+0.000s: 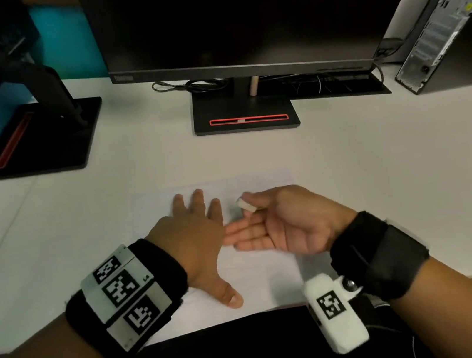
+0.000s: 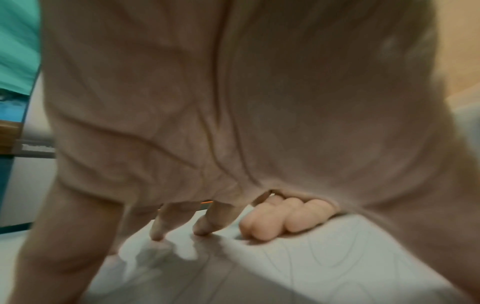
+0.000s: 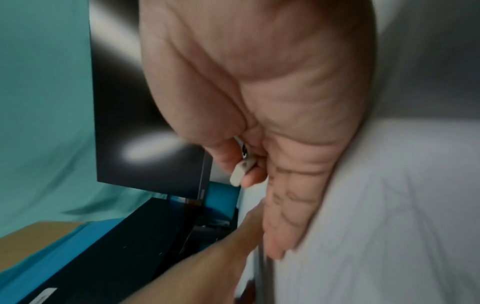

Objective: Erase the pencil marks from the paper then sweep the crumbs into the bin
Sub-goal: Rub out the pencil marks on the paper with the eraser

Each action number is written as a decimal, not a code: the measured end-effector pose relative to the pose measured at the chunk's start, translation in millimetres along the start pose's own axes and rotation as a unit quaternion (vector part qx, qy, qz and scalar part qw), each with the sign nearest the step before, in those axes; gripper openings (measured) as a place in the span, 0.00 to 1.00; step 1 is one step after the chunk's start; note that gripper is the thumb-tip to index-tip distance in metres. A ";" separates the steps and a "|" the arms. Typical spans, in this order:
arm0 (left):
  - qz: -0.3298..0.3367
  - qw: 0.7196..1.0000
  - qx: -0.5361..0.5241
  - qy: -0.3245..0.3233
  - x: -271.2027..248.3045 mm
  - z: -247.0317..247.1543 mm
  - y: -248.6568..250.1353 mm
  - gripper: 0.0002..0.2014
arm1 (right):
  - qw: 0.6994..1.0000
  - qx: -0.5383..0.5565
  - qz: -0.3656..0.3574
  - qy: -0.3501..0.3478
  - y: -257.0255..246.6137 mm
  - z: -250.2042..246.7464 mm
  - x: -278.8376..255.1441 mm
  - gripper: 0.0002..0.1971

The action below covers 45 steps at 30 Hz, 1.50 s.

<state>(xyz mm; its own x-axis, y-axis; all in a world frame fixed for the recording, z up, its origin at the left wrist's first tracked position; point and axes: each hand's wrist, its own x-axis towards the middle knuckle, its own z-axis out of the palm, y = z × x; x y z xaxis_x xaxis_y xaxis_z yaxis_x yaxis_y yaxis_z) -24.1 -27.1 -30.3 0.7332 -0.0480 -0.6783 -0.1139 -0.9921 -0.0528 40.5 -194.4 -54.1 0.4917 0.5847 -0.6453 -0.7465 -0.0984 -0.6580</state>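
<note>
A white sheet of paper (image 1: 260, 264) lies on the desk near the front edge, with faint curved pencil lines (image 2: 324, 265) on it. My left hand (image 1: 198, 240) lies flat on the sheet, fingers spread. To its right, my right hand (image 1: 278, 221) is turned on its side, little-finger edge on the paper. Its thumb and forefinger pinch a small white eraser (image 1: 245, 204), while the other fingers stretch toward the left hand. In the right wrist view the eraser (image 3: 240, 171) shows dark smudges. No bin is in view.
A black monitor (image 1: 234, 18) stands on its base (image 1: 244, 115) behind the paper. A second monitor stand (image 1: 36, 139) is at the back left. A computer tower (image 1: 448, 21) is at the back right. Cables (image 1: 192, 86) lie behind the base.
</note>
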 end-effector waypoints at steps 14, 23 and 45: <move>-0.010 0.999 -0.032 -0.010 -2.1 3.1 -1.2 0.79 | 0.998 0.055 -0.032 0.017 -4.7 -0.3 8.7 0.32; -0.006 1.000 -0.029 -0.005 -0.4 3.5 -1.9 0.78 | 0.908 0.260 -0.238 0.226 -44.9 -66.4 7.6 0.13; -0.004 0.999 -0.034 -0.023 3.2 -1.8 1.4 0.77 | 0.742 -0.633 -0.072 0.209 -53.5 -15.1 22.5 0.23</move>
<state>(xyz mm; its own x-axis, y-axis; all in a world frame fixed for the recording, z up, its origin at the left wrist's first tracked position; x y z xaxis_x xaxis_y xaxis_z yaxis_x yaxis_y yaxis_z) -20.7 -28.9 -31.3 0.7022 -0.0361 -0.7110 -0.0604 -0.9981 -0.0090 98.3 -188.2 -39.3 0.8196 0.3874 -0.4222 0.2167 -0.8917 -0.3974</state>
